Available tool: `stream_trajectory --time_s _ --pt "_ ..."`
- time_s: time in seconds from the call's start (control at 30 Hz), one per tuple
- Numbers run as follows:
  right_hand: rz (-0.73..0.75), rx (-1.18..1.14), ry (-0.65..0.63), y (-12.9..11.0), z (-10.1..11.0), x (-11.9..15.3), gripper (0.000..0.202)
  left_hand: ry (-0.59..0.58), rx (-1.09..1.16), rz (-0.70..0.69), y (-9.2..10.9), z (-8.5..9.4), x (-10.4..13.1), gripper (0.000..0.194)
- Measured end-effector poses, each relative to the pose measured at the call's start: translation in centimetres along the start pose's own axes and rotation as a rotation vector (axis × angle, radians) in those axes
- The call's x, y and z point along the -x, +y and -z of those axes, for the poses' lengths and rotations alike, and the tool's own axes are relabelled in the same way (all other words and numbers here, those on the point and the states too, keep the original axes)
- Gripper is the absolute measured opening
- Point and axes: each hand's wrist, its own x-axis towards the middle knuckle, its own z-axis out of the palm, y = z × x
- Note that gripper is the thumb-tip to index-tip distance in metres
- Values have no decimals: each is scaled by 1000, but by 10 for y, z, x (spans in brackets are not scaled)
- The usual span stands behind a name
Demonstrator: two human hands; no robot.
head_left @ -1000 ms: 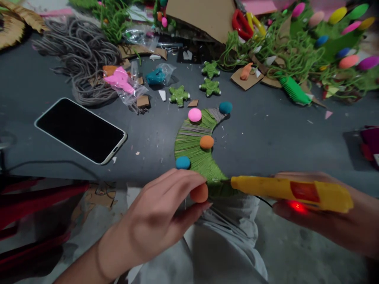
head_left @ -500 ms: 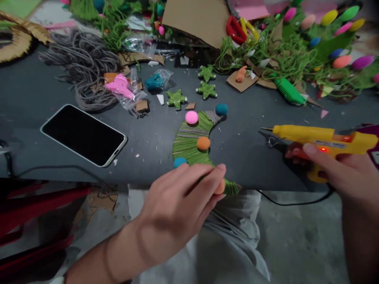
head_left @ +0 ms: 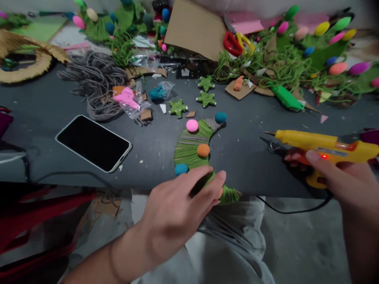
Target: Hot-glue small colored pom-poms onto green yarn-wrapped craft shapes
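Yellow glue gun (head_left: 322, 145) stays withdrawn; left hand (head_left: 177, 205) still presses orange ball (head_left: 219, 193).

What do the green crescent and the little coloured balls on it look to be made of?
The crescent looks wound in green yarn, grey near its tip: fine parallel strands show. The balls look like matte foam or clay, smooth and without shine; which one is unclear.

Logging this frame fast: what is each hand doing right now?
Left hand: fingers pressing an orange ball onto the green crescent.
Right hand: closed around the yellow glue gun.
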Motion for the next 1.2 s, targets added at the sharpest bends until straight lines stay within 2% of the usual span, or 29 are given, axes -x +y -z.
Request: stream_trajectory --time_s 0.07,0.2,0.33,0.47,0.63,0.83,0.97,1.07,1.13,1.2 --pt "-29 34 69 4 0 -1 41 14 11 -8 -2 1 1 38" --pt "-62 69 191 8 -2 -2 49 86 34 -42 -4 1 -2 27" --pt "-71 114 161 4 -2 -3 53 75 41 -132 -8 1 -4 21" --pt "-81 107 152 1 -2 -3 60 20 9 -180 -16 2 1 37" --pt "-86 77 144 -4 -5 -3 68 15 -50 -221 -21 2 7 52" --pt "-120 78 145 -8 -6 -4 74 71 -133 -256 -20 -2 9 38" --pt "-140 65 162 -8 -8 -5 72 80 -181 -244 -25 -7 11 46" --pt "-144 72 162 -10 -10 -3 63 89 -168 -218 -26 -10 15 55" --pt "-125 96 175 -10 -9 -2 54 126 -86 -212 -23 -8 20 56" --pt "-99 189 226 -6 -4 -1 50 202 68 -208 -16 -6 29 45"
